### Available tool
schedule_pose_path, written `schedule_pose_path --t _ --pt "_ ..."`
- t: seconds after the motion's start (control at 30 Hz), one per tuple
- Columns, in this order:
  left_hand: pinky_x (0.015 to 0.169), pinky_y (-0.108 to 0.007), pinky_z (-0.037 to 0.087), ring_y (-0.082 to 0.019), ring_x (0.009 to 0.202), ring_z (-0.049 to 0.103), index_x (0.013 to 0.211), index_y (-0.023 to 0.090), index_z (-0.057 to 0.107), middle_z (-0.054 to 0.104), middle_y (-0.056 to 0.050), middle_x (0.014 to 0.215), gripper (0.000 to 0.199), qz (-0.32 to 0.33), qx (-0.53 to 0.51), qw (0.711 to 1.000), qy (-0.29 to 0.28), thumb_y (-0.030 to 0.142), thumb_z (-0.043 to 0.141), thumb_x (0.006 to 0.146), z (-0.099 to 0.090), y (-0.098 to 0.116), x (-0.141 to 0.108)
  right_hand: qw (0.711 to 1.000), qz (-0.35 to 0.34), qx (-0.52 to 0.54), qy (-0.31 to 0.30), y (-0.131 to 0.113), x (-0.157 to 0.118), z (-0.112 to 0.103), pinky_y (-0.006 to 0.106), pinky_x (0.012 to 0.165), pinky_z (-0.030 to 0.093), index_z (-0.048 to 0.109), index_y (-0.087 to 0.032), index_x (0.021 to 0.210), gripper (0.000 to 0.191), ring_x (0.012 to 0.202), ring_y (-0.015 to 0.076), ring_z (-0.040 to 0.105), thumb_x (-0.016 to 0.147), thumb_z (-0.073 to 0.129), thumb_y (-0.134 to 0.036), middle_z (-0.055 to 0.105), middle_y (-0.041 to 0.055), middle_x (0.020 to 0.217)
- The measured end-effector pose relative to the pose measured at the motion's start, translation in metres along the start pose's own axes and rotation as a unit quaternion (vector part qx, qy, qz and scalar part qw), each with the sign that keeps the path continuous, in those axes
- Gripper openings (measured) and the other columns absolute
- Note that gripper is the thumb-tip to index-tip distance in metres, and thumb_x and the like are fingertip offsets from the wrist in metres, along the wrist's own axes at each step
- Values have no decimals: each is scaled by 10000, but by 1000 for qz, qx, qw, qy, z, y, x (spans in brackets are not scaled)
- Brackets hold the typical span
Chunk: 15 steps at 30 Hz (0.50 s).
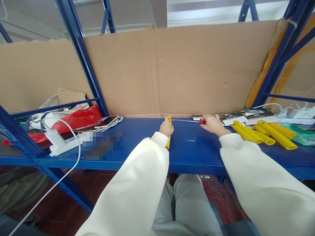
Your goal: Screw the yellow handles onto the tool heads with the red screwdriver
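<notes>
My left hand (166, 127) is closed around a yellow tube (168, 143), whose two ends stick out above and below the fingers over the blue shelf (189, 149). In my right hand (212, 125) is a screwdriver with a red handle (202, 121), the fingers wrapped round it. Its long thin metal shaft points left, and the tip meets or comes very near the yellow tube by my left fingers. Whether the tip touches or enters the tube I cannot tell. Several more yellow tubes (277, 133) lie in a pile to the right of my right hand.
Black-and-white flat packets (261, 115) lie behind the pile. On the left are a phone (106, 121) with a white cable, a white power strip (64, 145) and a red bag (78, 117). Cardboard (192, 68) walls the back between blue posts (86, 65).
</notes>
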<state>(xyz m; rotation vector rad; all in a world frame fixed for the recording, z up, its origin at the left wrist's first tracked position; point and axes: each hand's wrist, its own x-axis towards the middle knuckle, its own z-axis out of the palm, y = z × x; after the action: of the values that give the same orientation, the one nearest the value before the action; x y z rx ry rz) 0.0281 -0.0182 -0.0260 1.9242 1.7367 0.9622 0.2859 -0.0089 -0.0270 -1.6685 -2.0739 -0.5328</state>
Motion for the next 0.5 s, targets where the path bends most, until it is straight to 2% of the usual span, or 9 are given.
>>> schedule_pose_path --t 0.2,0.37,0.5 --pt "925 -375 566 -267 1001 763 1242 167 490 740 -178 1120 362 1 7 1000 -1 132 635 911 0 0 -1 998 54 -27 -34 -5 0 -4 358 715 399 645 -221 941 154 839 299 697 831 554 -280 769 130 902" --pt "919 -368 569 -264 1011 761 1237 177 487 734 -179 1158 371 -3 6 1000 0 130 648 905 0 1 0 1000 13 1 -3 1 1 3 393 819 401 621 -218 1033 229 911 308 697 818 545 -248 776 122 943" --pt "927 -380 566 -268 1007 763 1241 176 485 729 -186 1173 380 -5 6 1000 -2 127 651 902 0 1 0 1000 4 16 4 7 2 9 411 844 386 598 -225 938 159 934 304 678 803 521 -259 763 120 974"
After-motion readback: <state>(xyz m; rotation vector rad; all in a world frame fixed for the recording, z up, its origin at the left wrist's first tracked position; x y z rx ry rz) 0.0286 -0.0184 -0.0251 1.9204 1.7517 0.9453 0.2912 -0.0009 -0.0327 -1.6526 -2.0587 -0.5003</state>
